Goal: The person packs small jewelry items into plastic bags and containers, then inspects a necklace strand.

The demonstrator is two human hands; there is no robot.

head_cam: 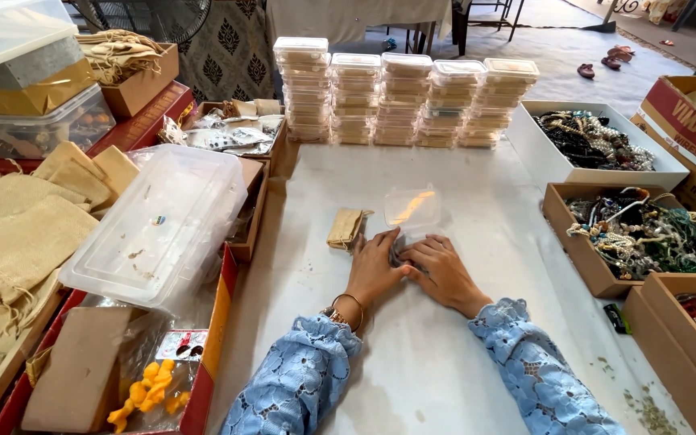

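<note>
I see both hands flat on the white table [445, 379], meeting at the fingertips. Left hand [374, 268] and right hand [441, 272] press down together on a small clear packet [400, 254], mostly hidden under the fingers; can't tell what's inside. Clear lidded box [412, 208] sits just beyond the fingertips, small burlap pouch [345, 228] just left of the left hand. Big clear tub [159, 225] at left looks nearly empty. Stacks of small clear boxes [403, 97] line the far edge. White tray [594, 145] and brown cardboard box [634, 238] at right hold tangled bead jewellery. Bare tabletop near me, around the sleeves.
</note>
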